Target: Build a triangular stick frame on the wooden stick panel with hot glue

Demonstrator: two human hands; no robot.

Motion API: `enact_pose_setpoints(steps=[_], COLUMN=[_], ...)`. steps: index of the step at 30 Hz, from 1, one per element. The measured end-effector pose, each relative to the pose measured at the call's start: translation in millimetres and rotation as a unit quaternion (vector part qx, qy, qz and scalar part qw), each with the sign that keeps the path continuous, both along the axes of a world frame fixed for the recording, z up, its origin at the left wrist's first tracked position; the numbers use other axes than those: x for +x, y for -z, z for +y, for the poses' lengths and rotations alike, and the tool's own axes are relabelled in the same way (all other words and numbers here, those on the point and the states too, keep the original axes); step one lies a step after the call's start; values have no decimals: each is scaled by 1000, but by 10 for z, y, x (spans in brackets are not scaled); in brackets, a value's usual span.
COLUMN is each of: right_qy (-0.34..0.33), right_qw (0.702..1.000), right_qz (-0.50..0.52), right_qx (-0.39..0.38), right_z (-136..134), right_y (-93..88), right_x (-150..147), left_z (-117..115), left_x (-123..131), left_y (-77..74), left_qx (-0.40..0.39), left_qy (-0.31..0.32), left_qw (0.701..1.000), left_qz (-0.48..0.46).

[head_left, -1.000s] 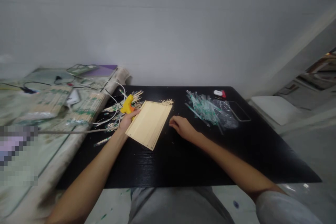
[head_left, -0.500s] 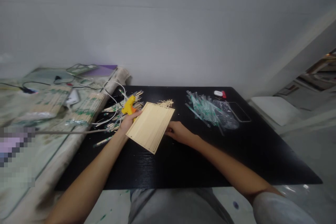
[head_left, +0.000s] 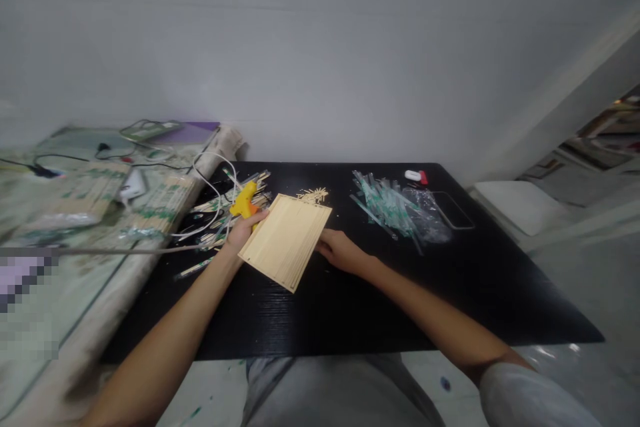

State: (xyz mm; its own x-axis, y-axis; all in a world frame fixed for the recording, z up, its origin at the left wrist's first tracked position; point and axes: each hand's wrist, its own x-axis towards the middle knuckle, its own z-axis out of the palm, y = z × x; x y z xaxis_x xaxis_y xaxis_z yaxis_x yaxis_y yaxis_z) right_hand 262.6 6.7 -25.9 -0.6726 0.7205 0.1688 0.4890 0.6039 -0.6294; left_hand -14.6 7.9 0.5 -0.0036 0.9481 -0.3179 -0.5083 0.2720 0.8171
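A pale wooden panel of thin sticks laid side by side [head_left: 285,240] is held tilted above the black table. My left hand [head_left: 243,232] grips its left edge, the thumb lying over the top. Right against that hand is a yellow glue gun [head_left: 243,201] with an orange part; I cannot tell whether the fingers hold it too. My right hand [head_left: 343,250] is closed at the panel's right edge, its fingertips partly hidden behind it. Beyond the panel lies a small heap of short stick pieces [head_left: 314,195].
Wrapped chopsticks [head_left: 200,263] are scattered on the table's left, crossed by a white cord [head_left: 220,203]. Torn clear wrappers [head_left: 385,203] lie right, near a white-and-red item [head_left: 416,176] and a phone-shaped frame [head_left: 453,210]. Bundled packs [head_left: 160,203] rest on the left surface.
The view has shifted slightly. Both hands keep nearly the same place on the panel, and the right fingers have moved a little at its edge.
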Motion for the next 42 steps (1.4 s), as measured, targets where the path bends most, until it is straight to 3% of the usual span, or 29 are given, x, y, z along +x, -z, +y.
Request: enact_pose_setpoints(steps=[8,11,16,21,26,32,38,42], right_qy=[4,53,151,114,78,-28,-27,5], right_qw=[998,994,983,984,977,998,997,993], right_qz=[47,61,89,78,92,-7,-69,-121], right_qx=[-36,-79,-63,-110,-177,-53,-1,17], right_z=[-24,10,72,1,-243,-430,-352,-358], right_y=[-111,-195,-301,-353,-335,-219,-92,-118], right_x=[15,126,359,464,418,331,275,252], left_z=[34,35,34,35,22,1,-7,1], left_x=[-68,-80,-79,-77,-63,1,5,-25], left_y=[59,56,57,62,37,-17,-16,12], left_qx=[15,20,18,14,8,21,23,23], left_qy=[10,16,18,11,7,-16,-18,-4], left_qw=[1000,999,1000,1000,1000,999,999,999], left_qz=[16,20,18,19,20,18,21,28])
